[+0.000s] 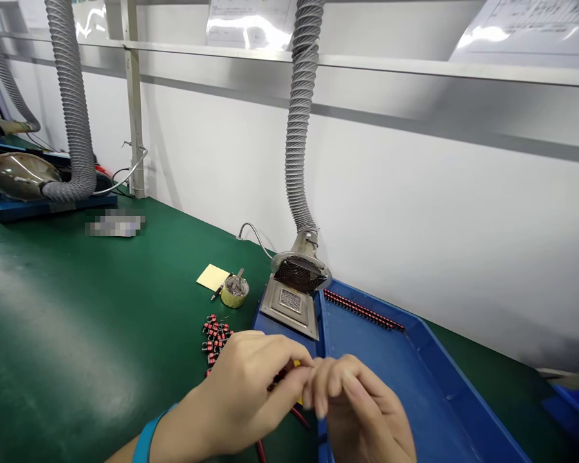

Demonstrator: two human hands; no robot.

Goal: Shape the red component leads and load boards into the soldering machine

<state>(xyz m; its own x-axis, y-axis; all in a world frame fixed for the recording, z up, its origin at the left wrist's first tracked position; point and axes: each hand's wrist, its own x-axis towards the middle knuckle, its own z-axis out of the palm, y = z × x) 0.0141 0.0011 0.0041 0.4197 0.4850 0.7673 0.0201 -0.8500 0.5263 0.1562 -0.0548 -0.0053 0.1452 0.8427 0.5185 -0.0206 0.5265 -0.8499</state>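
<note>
My left hand (251, 379), with a blue band at the wrist, is closed, thumb and index finger pinched together. Its fingertips meet those of my right hand (361, 405), whose fingers are curled in. Whatever sits between the fingertips is hidden. Beside my left hand lies a loose pile of small red-and-black components (212, 341) with wire leads; a few similar dark red bits show beneath its fingers. Partly covered under both hands are a red handle (299, 417) and something yellow. Beyond them, a metal-topped hot pot (289, 302) with a silvery square opening stands beneath a fume hood (302, 270).
At right, a blue tray (386, 373) holds a row of red-and-black components (364, 308) along its far wall. A small tub of grey paste (235, 290), a pen and a yellow note (213, 277) lie on the green table (174, 308). A grey hose (299, 128) hangs above.
</note>
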